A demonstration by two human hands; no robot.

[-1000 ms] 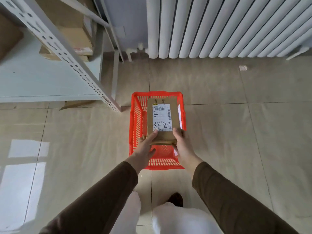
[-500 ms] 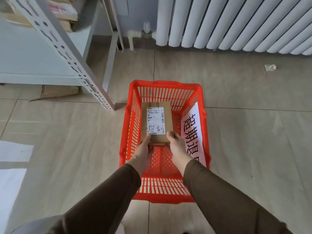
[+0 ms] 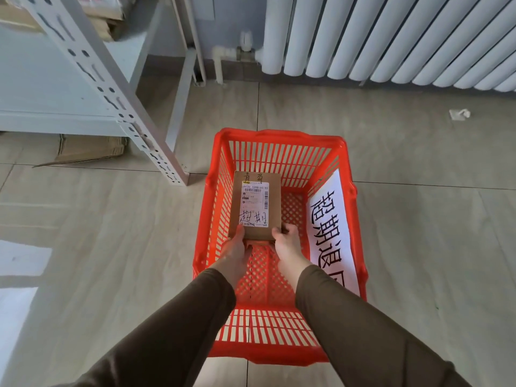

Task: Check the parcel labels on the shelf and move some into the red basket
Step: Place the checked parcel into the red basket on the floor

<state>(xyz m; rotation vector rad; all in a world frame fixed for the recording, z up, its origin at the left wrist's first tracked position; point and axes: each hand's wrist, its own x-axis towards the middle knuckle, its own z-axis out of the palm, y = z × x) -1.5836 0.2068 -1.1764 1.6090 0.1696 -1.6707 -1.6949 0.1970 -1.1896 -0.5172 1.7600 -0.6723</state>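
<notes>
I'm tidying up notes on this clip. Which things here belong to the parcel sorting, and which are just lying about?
Part of the job:
parcel
red basket
shelf
left hand
right hand

Just lying about:
flattened cardboard under the shelf
paper scrap on the floor
radiator

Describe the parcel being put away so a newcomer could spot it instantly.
Find the red basket on the tiled floor beside the grey shelf upright. Inside it, toward its left wall, both hands grip the near end of a small brown cardboard parcel. Its white shipping label carries bold handwritten black characters.
</notes>
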